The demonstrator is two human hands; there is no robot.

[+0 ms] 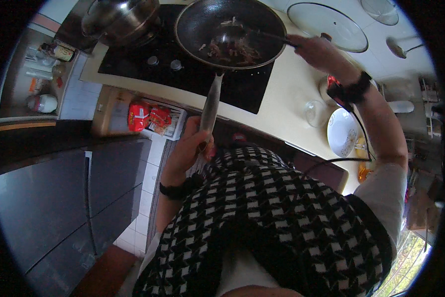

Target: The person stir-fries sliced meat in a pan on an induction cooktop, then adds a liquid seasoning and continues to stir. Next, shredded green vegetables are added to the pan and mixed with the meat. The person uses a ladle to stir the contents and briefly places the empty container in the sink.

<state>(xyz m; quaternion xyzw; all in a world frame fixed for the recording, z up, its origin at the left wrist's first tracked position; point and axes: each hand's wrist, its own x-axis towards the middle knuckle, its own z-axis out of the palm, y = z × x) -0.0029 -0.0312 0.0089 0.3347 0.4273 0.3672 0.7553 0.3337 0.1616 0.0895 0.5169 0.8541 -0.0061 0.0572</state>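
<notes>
My left hand (191,146) is closed around the metal handle (212,104) of a dark wok (196,28), which sits over the black cooktop (241,89). Strips of what looks like sliced meat (233,52) lie in the bottom of the wok, with a few paler bits higher up. From the right, my right hand (317,54) grips a dark-handled cooking utensil (274,36) that reaches over the wok's rim. Its working end is blurred among the food, so its exact kind is unclear.
A steel pot (122,22) stands left of the wok. A glass lid (330,28) leans behind my right hand. On the right counter are a clear glass bowl (316,113) and a white patterned bowl (341,131). A cable (334,160) hangs by my right arm. Red packets (139,116) lie lower left.
</notes>
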